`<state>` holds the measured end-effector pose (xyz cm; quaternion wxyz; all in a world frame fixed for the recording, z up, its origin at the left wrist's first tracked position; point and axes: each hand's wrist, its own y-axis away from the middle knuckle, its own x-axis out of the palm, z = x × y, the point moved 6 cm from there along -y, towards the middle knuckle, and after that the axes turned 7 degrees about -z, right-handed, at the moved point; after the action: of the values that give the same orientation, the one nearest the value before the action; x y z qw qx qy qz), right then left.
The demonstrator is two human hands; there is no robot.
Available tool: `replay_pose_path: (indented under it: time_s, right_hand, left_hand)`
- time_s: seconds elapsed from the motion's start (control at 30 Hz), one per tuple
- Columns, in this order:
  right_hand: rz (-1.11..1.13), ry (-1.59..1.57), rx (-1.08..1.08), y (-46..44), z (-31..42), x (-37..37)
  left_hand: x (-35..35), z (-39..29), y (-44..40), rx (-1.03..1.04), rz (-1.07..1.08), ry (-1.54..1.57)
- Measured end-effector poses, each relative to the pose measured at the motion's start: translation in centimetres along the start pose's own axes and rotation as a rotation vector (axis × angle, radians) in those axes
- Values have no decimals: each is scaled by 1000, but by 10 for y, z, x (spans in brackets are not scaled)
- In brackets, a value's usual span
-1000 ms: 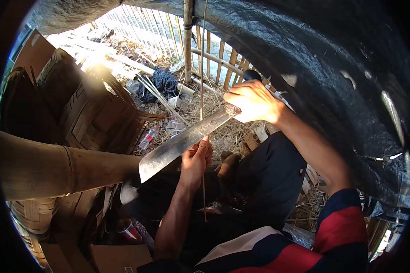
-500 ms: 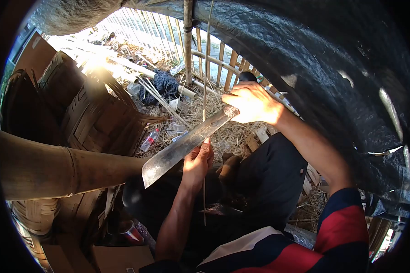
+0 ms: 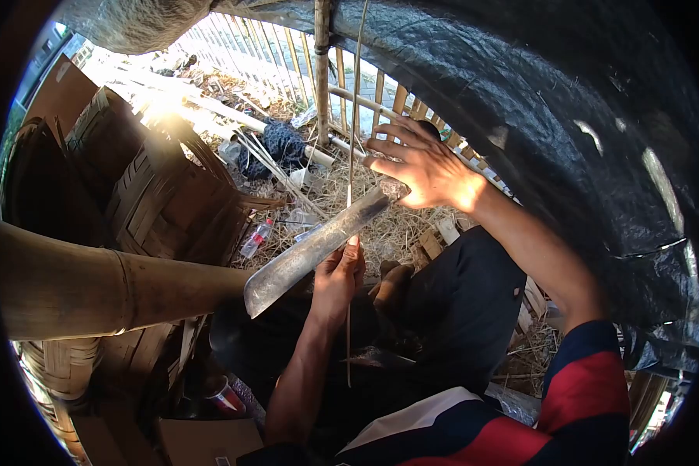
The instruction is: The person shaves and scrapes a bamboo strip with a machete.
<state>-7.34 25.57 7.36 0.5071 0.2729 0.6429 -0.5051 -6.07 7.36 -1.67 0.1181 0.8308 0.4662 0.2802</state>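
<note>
My left hand point(image 3: 336, 276) is closed around a thin bamboo strip point(image 3: 356, 101), its thumb up against the strip just below the blade. The strip runs nearly upright, from the top of the view down past my lap. Across it slants a machete point(image 3: 311, 252) with a wide, worn grey blade, its tip toward the lower left. My right hand point(image 3: 435, 175) is at the machete's handle end, back of the hand up. Its fingers are lifted and spread, while the machete stays up against the palm side. The grip itself is mostly hidden under the hand.
A thick bamboo pole point(image 3: 62, 283) juts in from the left, near woven bamboo baskets point(image 3: 163, 190). A plastic bottle point(image 3: 256, 238) lies on straw. A black tarp point(image 3: 598, 147) hangs at right, and a bamboo post point(image 3: 321, 78) stands ahead. A plastic cup point(image 3: 227, 396) sits at lower left.
The fingers of my right hand have uncurled and spread out above the machete's handle end. The blade and my left hand on the strip have barely moved.
</note>
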Motion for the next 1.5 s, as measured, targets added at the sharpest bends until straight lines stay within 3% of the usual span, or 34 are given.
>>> replay_pose_path:
  time_s: [0.47, 0.67, 0.87, 1.07, 1.13, 1.17, 1.27, 1.5]
  right_hand:
    - [91, 92, 46, -3, 2, 5]
    - [-18, 76, 19, -2, -1, 2]
    - [89, 52, 69, -3, -1, 0]
    - [-121, 24, -77, -1, 0, -4]
    - [361, -42, 169, 9, -14, 22]
    - [215, -31, 116, 8, -8, 13]
    - [137, 14, 47, 14, -8, 11]
    - [133, -30, 58, 12, -6, 12]
  left_hand:
    - [-3, 3, -1, 3, 9, 45]
    - [1, 1, 0, -32, -4, 54]
    - [2, 1, -2, -33, 0, 75]
    - [-1, 4, -2, -26, -26, 33]
    - [-1, 5, -3, -15, -20, 22]
    - [-1, 5, -3, -3, -13, 11]
    - [-3, 6, -5, 0, -25, -9]
    - [-7, 11, -7, -20, -12, -7]
